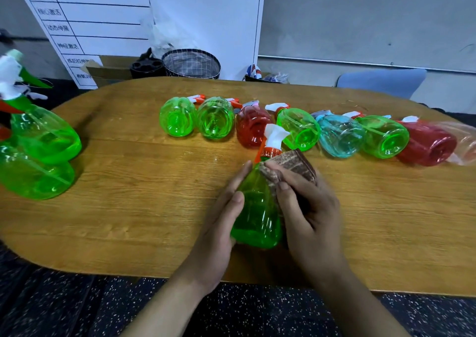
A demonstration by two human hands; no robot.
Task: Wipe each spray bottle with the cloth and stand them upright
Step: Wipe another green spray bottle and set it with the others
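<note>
Held bottle: a green spray bottle (257,207) is between both hands, above the near middle of the wooden table (128,182); its base points toward the person and its white and orange spray head points away.
Left hand: the left hand (219,223) grasps the left side of the green spray bottle, the thumb lies over the body and the fingers reach along the shoulder.
Right hand: the right hand (309,213) grips the brown cloth (291,166) and presses it on the right side of the bottle, near the neck.
Row of bottles: eight bottles lie on their sides in a row across the far part of the table, bases toward the camera; from left there are two green bottles (177,117), a red bottle (251,127), a green one, a blue bottle (341,135), a green one, a dark red bottle (427,143) and a pale pink bottle (463,140) at the right edge.
Upright bottles: two green upright bottles (43,135) stand at the left end of the table, close together.
Behind the table: a dark basket (192,63) and a blue chair (381,81).
</note>
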